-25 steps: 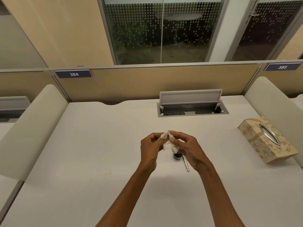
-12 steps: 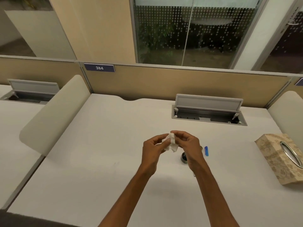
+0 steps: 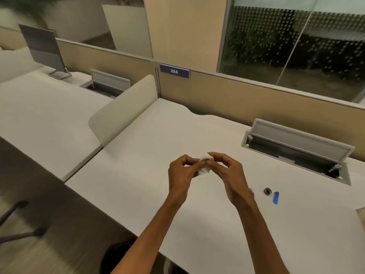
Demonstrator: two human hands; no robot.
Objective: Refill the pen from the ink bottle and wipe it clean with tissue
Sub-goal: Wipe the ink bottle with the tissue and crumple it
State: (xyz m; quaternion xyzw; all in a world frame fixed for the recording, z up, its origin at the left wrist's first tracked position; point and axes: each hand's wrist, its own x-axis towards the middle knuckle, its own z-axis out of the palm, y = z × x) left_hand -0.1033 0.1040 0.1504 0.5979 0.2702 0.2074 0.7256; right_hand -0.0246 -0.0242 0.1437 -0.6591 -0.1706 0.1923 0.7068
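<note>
Both hands are raised above the white desk, pinching a crumpled white tissue between them. My left hand grips its left side and my right hand grips the top and right. Whether a pen part is wrapped inside the tissue I cannot tell. To the right on the desk lie a small dark round bottle cap and a blue pen piece. A sliver of the ink bottle shows behind my right wrist.
An open cable hatch is set in the desk at the back right. A beige divider panel stands on the left edge. The tissue box corner peeks in at the far right. A chair base stands on the floor at left.
The view has swung to the left, so the desk items now sit further right and the tissue box has almost left the frame. Both hands keep holding the tissue between them.
</note>
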